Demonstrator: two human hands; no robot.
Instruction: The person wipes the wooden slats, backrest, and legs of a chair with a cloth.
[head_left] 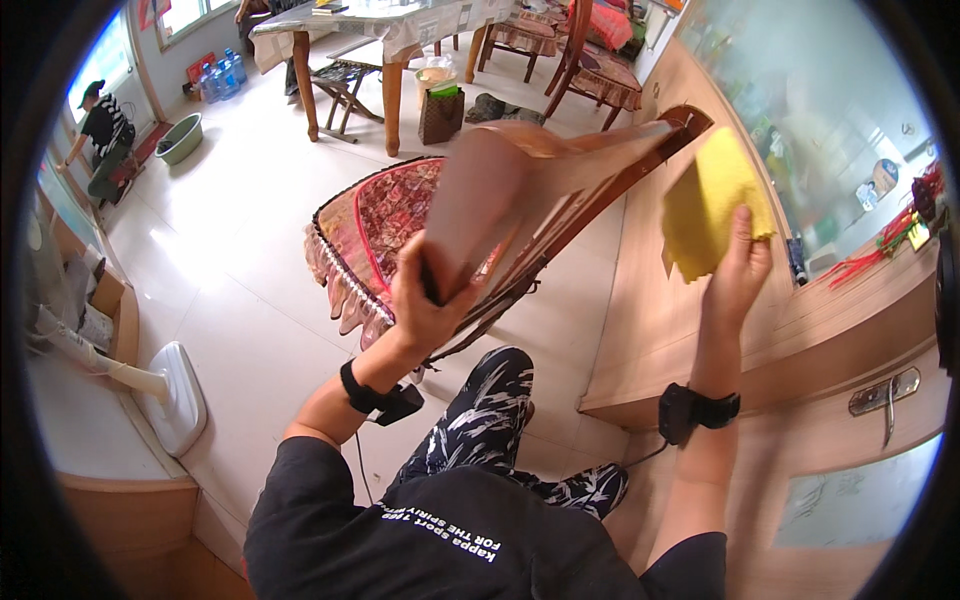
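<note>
A brown wooden chair stands close in front of me, leaning, its back rising toward me and slightly blurred. My left hand grips the lower end of its broad top rail, fingers wrapped round the edge. On the chair's seat lies a red patterned cushion with a fringed border. My right hand, raised to the right and apart from the chair, pinches a yellow cloth between thumb and fingers. The cloth hangs partly folded. Each of my wrists wears a black strap with a small device.
A wooden cabinet with a frosted glass panel runs along the right. A covered dining table, more chairs and a paper bag stand at the back. Far left, another person sits near a green basin. A white pedestal base stands at left.
</note>
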